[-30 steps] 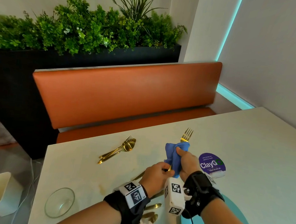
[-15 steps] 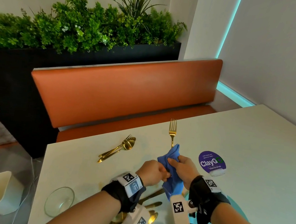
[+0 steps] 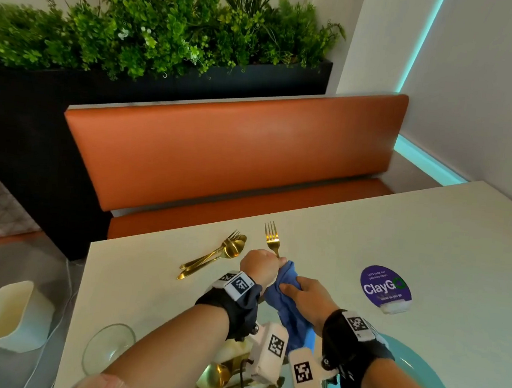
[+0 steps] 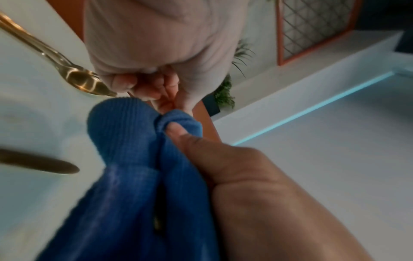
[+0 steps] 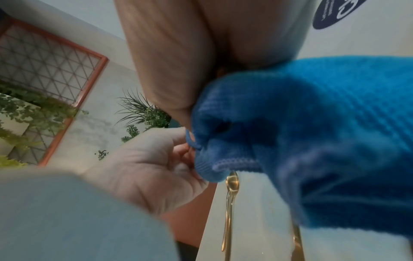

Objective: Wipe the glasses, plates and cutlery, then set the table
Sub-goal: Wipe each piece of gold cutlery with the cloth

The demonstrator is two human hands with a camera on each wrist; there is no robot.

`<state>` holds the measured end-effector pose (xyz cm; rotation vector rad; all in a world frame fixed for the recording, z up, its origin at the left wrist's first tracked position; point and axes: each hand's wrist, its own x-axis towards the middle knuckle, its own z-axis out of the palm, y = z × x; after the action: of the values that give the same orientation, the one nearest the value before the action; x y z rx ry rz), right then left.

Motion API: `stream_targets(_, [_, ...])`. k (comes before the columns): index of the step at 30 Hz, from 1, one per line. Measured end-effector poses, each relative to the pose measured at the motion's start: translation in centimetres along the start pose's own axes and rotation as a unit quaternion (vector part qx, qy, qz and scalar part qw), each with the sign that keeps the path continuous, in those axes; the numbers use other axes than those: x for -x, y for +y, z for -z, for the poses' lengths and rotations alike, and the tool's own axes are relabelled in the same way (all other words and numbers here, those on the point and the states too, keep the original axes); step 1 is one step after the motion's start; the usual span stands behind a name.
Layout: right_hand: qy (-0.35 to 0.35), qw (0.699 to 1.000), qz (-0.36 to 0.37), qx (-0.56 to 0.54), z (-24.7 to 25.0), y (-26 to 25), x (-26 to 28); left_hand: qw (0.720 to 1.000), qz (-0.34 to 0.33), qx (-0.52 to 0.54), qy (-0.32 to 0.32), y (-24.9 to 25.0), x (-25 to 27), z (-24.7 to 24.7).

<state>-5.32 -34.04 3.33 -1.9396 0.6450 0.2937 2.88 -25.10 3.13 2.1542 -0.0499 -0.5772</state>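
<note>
While the fork [image 3: 271, 239] stands tines-up over the desk [image 3: 431, 242], the left hand [image 3: 258, 267] pinches its neck just below the tines, fingers curled tight.

Item: cloth [image 3: 285, 296], blue, bunched round the fork's handle; the right hand [image 3: 309, 296] has its grip curled closed over it, thumb pressing a fold. Handle itself hidden inside the cloth.

Item: spoon and fork pair [image 3: 216, 254], gold, lying on the desk at 10 o'clock from the hands.

Item: more gold cutlery [image 3: 221, 378] at 6 o'clock, under the wrists. Glass [image 3: 108, 348] at 8 o'clock, near the desk's edge. Teal plate [image 3: 412, 377] at 4 o'clock.

Item: purple sticker [image 3: 385, 287] at 3 o'clock.

Risk, judged: the left pinch is narrow; a hard pull of the cloth could twist the fork free, dropping it onto the cutlery below. A swinging elbow could likely knock the glass off the edge.
</note>
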Motion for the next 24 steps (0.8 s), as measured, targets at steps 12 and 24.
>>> stream_targets(12, [0.043,0.985,-0.012,0.164,6.3,1.6,-1.8,0.952,-0.030,-0.301,0.053,-4.9,-8.9,8.2])
stream_targets(24, [0.075,0.982,-0.057,0.165,8.5,3.8,-2.0,0.796,-0.095,-0.598,0.025,-9.1,-12.3,6.6])
